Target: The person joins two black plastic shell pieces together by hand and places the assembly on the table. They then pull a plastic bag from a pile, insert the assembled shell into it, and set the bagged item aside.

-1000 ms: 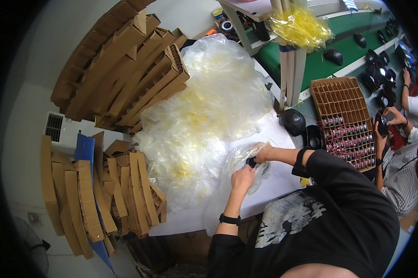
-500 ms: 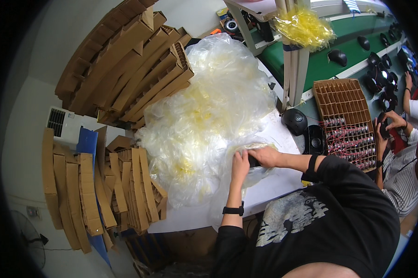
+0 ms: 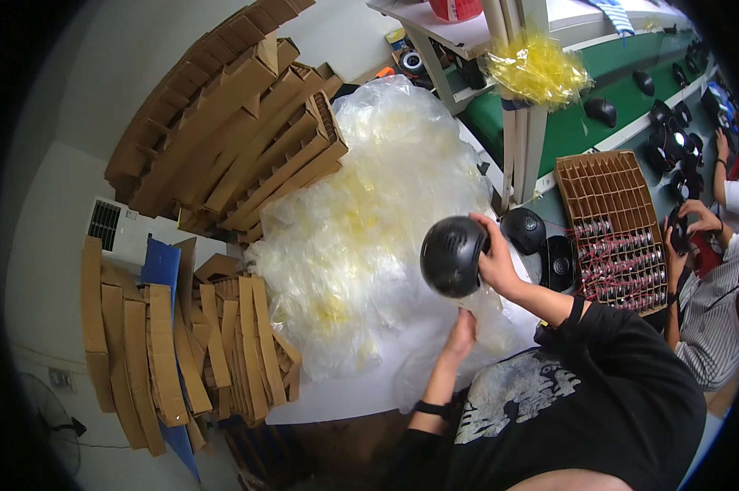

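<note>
The right hand (image 3: 499,263) has its fingers wrapped around a round, smooth black ball (image 3: 453,255), held above the crinkly clear bag (image 3: 468,344). The left hand (image 3: 461,334) pinches that bag beside the shiny bag pile (image 3: 369,221).

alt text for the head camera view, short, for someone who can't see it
Seen from above, a person's right hand lifts a round black domed part over a white table, while the left hand holds a clear plastic bag. Behind lie a heap of clear bags and stacked cardboard dividers.

Plastic bags (image 3: 369,237) lie heaped on the table (image 3: 345,393), cardboard stacks (image 3: 222,123) behind and left, a divider tray (image 3: 619,225) apparently right.
</note>
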Demonstrator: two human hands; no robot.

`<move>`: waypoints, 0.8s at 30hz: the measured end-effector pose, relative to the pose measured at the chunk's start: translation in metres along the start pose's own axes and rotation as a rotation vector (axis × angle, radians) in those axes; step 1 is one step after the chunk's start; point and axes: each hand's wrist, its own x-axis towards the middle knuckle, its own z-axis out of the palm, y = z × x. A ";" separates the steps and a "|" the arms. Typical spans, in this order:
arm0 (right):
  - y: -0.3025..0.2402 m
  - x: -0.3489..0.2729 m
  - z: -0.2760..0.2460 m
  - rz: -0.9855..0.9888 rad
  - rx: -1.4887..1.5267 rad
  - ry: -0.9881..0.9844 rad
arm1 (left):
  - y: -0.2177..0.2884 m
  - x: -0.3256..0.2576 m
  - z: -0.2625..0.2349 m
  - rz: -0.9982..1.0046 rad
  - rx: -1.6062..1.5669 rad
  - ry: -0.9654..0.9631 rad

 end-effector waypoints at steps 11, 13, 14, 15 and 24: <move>0.022 0.043 -0.021 0.707 0.939 -0.010 | 0.061 -0.059 0.019 0.084 1.465 -0.021; 0.016 0.044 -0.033 0.710 0.913 -0.055 | 0.089 -0.055 -0.046 0.069 1.439 0.193; 0.011 0.041 -0.033 0.710 0.914 -0.056 | 0.103 -0.055 -0.082 0.178 1.556 0.419; 0.004 0.038 -0.034 0.719 0.830 -0.100 | 0.127 -0.058 -0.106 0.301 1.404 0.499; -0.028 0.021 -0.012 0.594 0.606 -0.087 | 0.319 -0.039 -0.100 0.493 1.543 0.542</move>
